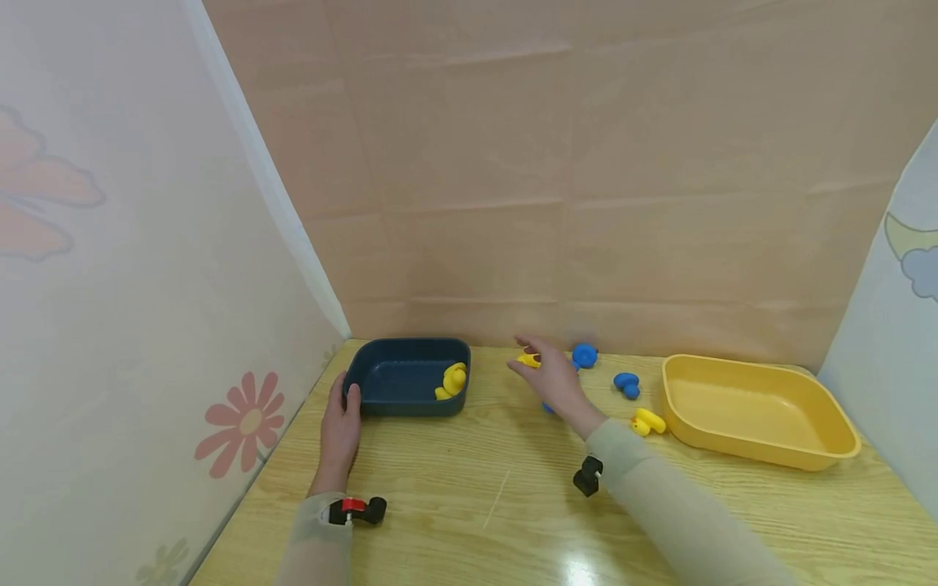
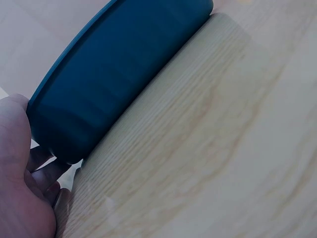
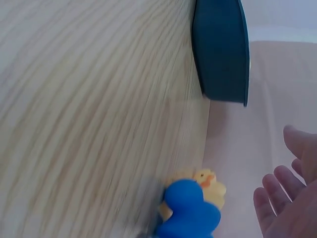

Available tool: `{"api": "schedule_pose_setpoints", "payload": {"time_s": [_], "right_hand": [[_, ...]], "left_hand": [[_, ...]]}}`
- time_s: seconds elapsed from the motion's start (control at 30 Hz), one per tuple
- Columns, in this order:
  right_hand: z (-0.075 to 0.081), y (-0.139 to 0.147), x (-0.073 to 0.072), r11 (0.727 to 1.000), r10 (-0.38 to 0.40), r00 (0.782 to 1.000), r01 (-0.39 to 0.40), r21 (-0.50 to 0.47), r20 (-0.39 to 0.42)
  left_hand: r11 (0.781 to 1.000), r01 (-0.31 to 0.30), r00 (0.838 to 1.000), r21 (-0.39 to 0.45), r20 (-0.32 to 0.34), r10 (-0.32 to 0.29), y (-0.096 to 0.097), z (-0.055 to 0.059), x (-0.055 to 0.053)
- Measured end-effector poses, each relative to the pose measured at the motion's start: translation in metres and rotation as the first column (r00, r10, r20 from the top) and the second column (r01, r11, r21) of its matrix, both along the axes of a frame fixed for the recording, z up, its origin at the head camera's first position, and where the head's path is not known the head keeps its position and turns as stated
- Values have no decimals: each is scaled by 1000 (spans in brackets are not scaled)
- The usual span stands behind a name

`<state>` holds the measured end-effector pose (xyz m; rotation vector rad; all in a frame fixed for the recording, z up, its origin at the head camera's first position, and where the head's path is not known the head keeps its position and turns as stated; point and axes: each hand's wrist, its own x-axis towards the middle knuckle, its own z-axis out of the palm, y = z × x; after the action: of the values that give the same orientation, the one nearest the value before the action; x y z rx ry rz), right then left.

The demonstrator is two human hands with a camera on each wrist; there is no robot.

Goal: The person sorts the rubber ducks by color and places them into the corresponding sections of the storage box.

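Note:
My left hand grips the left end of a dark blue tray, its thumb over the rim and its fingers outside the wall. Inside, at the tray's right end, lie yellow rubber ducks. My right hand hovers over the table to the right of the tray, thumb and fingers apart with nothing between them. Below it, in the right wrist view, a blue rubber duck stands in front of a yellow rubber duck. The hand partly hides both in the head view.
Beyond my right hand lies another blue toy. Farther right are a blue duck and a yellow duck, beside a yellow tray. A paper-covered wall rises at the table's back edge.

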<state>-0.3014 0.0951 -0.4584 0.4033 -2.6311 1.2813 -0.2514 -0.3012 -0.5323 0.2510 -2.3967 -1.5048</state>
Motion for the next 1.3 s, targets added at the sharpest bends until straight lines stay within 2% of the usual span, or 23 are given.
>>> {"api": "schedule_pose_setpoints", "payload": {"time_s": [0.2,0.7,1.0,1.3], "right_hand": [[-1,17,-1,1000,-3,1000,3,16,21],[-18,44,-9,995,-30,997,23,98,70],[-27,48,-11,992,-40,997,31,121,73],[-29,47,-11,990,-36,997,27,136,62]], "left_hand": [[1000,0,1000,3,1,0,1,2,1],[1000,1,1000,-2,5,-1,1,3,1],[1000,1,1000,-7,9,-1,1,2,1],[1000,5,1000,-1,0,-5,0,0,1]]}}
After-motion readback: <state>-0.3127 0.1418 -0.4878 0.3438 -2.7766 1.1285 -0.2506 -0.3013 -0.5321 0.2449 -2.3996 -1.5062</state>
